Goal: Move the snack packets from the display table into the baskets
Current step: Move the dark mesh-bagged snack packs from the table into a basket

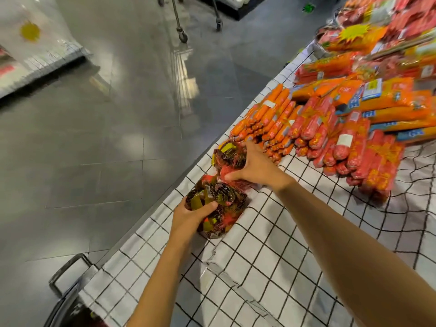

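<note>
Head view: your left hand point(188, 219) grips the near packet point(221, 197), your right hand point(257, 166) the far packet point(228, 156), both at the table point(271, 244) edge. You're at pickup; next, lift both toward a basket.

Checked-cloth display table point(283, 267) with net snack packets point(221, 195) and sausage packs point(330, 128)

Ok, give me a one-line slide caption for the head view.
Left hand grips the near net bag, right hand the far net bag, on the checked tablecloth beside sausage packs.

Shop: display table point(271, 267) piled with sausage packs point(330, 128).
</note>
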